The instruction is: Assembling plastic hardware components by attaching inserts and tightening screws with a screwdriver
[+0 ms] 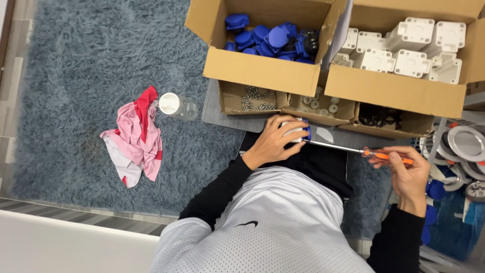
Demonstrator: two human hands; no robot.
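Left hand point(273, 141) is clamped over a small white-and-blue part point(298, 132), fingers wrapped across its top, pinning it just below the row of three small trays. Right hand point(406, 169) grips the orange handle of a screwdriver point(353, 149), and the long metal shaft runs leftward with its tip meeting the part's right edge. Directly above the part sits the small tray of screws point(252, 98), next to it a tray of white round pieces point(318, 105), then one of dark rings point(379, 117). Above those trays, a big cardboard box of blue caps point(268, 38) and another of white square housings point(409, 53). Well to the left of the part, on the shaggy grey rug point(76, 76), lie a clear plastic bottle point(177, 106) and a pink-and-red cloth point(136, 136).
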